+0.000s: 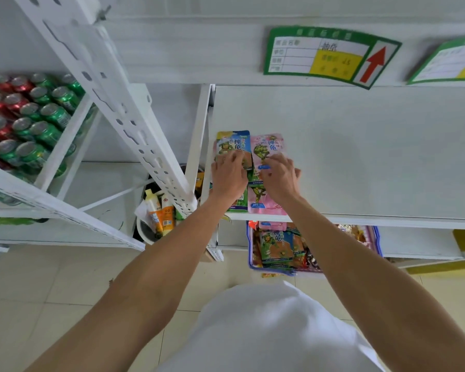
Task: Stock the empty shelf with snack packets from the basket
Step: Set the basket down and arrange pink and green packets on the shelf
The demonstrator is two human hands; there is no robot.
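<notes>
Down at the left end of the white shelf (360, 157): left hand (230, 175) flat on the blue-green packets (234, 146), fingers (238, 156) spread and pressing, not gripping; right hand (279, 178) likewise on the pink packets (266, 149) just beside, fingers splayed. Below the shelf edge, blue basket (251, 253) holding more snack packets (278, 245).

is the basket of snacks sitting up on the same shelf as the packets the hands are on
No, the blue basket sits on a lower level beneath the white shelf where both hands press the packets.
</notes>
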